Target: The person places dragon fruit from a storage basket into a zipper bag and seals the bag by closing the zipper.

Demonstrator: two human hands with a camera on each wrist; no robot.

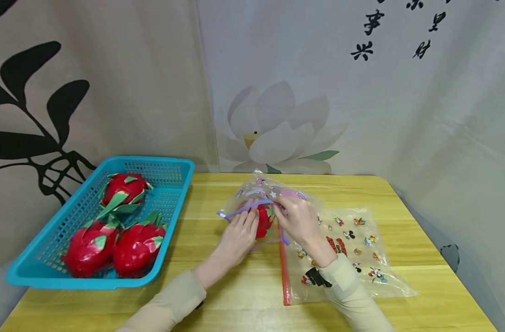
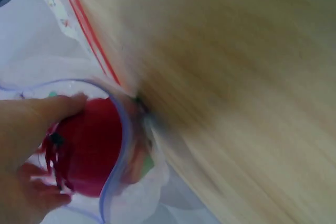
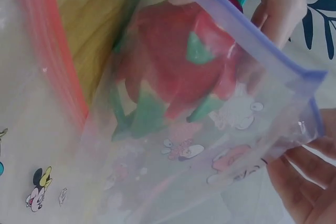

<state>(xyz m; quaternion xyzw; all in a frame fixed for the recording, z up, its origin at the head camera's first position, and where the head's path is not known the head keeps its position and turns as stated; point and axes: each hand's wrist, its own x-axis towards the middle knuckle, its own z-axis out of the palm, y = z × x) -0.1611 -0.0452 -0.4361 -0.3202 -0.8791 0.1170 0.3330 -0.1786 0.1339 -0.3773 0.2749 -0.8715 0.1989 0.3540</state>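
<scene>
A red artificial dragon fruit (image 1: pixel 264 221) with green-tipped scales sits in the mouth of a clear zip bag (image 2: pixel 107 195) edged in purple. My left hand (image 1: pixel 237 237) grips the fruit, its fingers and thumb curled round it inside the bag's opening; the left wrist view shows this hand (image 2: pixel 26 140) closely. On the other side, my right hand (image 1: pixel 300 223) pinches the purple rim of the bag. Through the printed plastic the fruit (image 3: pixel 173 61) shows blurred in the right wrist view, with the right fingers (image 3: pixel 304 182) at the bag's edge.
A blue plastic basket (image 1: pixel 182 184) at the left holds several more dragon fruits (image 1: pixel 138 249). Beneath my right forearm lies a second clear bag (image 1: pixel 360 258), flat, with a red zip and cartoon prints. Behind the wooden table (image 1: pixel 236 295) hangs a printed curtain (image 1: pixel 153 92).
</scene>
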